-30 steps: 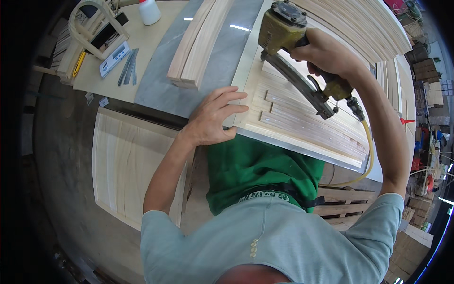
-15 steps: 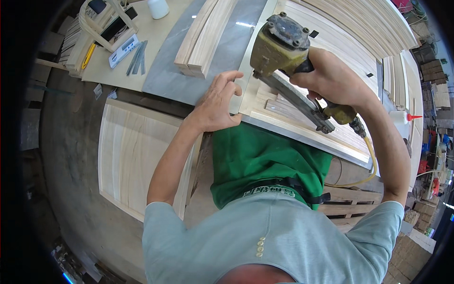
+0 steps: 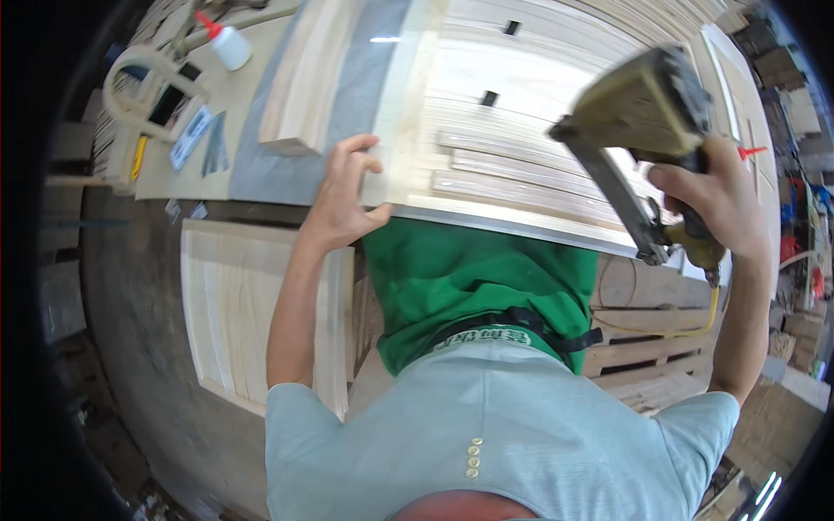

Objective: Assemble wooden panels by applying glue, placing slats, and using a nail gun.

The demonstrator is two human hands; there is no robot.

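Observation:
A pale wooden frame panel with thin slats lies on the workbench in front of me. My left hand grips its near left corner, thumb under the edge and fingers on top. My right hand is wrapped around the handle of an olive-yellow pneumatic nail gun, lifted off the panel at the right and blurred by motion. A yellow air hose hangs from the gun's handle.
A stack of wooden strips lies on the grey bench top at the left. A white glue bottle, a hand tool and small items sit further left. A wooden panel leans below the bench. Pallets stand at the right.
My right hand has lifted the nail gun off the panel and swung it right. My left hand slid from the panel's surface to its near left corner.

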